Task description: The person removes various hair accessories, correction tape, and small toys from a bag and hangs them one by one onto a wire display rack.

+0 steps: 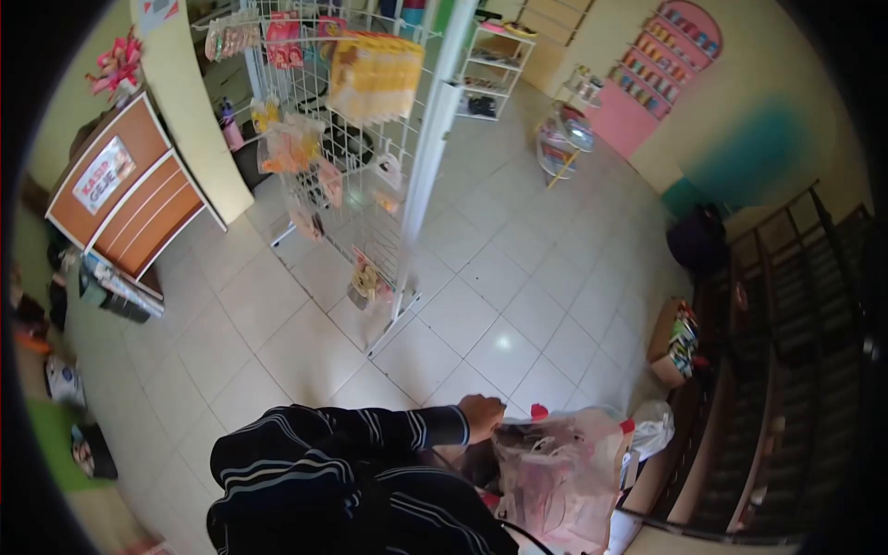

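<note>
My left hand (482, 418) reaches across from a dark striped sleeve (370, 435). Its fingers are curled closed at the upper left edge of a pinkish, see-through plastic bag (560, 472), and they appear to grip that edge. Inside the bag the contents are blurred by the film and cannot be made out. A small red piece (539, 412) shows at the bag's top edge. My right hand is out of sight.
A white wire rack (370, 176) with hanging packets stands ahead. Dark shelves (777, 398) line the right side, with a cardboard box of colourful items (668, 347) and a white bag (653, 427) nearby. An orange-brown counter (139, 217) stands left.
</note>
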Demonstrator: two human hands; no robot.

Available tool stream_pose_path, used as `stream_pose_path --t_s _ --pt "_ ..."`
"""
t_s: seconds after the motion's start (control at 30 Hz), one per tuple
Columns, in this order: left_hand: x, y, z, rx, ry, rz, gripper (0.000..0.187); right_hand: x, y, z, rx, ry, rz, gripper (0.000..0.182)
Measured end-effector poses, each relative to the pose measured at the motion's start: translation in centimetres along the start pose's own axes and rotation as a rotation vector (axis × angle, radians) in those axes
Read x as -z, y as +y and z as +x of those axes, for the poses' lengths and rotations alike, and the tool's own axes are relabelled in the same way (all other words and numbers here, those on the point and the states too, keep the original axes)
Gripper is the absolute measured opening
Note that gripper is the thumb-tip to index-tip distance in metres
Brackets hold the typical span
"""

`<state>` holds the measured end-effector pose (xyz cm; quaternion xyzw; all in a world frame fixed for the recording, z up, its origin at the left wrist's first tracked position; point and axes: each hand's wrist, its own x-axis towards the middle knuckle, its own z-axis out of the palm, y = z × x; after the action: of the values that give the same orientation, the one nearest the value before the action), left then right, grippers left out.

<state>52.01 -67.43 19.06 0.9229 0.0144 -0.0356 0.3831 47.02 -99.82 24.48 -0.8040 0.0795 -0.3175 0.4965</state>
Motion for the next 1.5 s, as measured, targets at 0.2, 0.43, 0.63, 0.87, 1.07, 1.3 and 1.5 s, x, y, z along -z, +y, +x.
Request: stream_pose_path --t_s 0.2,0.43,0.63,0.87,1.07,1.3,1.5 --pt "2.4 1.4 11.4 0.329 0.246 -0.027 0.013 -16.0 1.7 18.1 0.26 -0.353 -0.137 0.012" --pt "7.0 -3.7 22.9 0.698 0.495 -0.101 0.017 -39.6 0.1 31.1 0.503 -0.703 0.034 0.018" --pt "14.0 -9.5 32.1 0.735 0.748 -0.132 0.017 -57.1 -6.7 36.0 0.597 -0.862 0.023 0.029" --pt "22.1 -16.8 38.7 1.019 1.049 -0.105 0.019 -81.8 -12.6 37.3 0.571 -1.292 0.381 0.025" --pt "28.2 -24.9 43.9 1.456 1.393 -0.059 0.015 -102.8 -21.0 28.5 0.704 -1.821 0.318 0.019" --pt "30.3 -32.3 42.2 1.874 1.569 -0.004 0.009 -116.2 -28.1 11.2 1.09 -2.208 0.583 0.02" --pt "28.2 -46.0 37.2 2.182 1.488 -0.128 0.013 -127.5 -28.0 -6.8 1.198 -2.424 0.764 0.023"
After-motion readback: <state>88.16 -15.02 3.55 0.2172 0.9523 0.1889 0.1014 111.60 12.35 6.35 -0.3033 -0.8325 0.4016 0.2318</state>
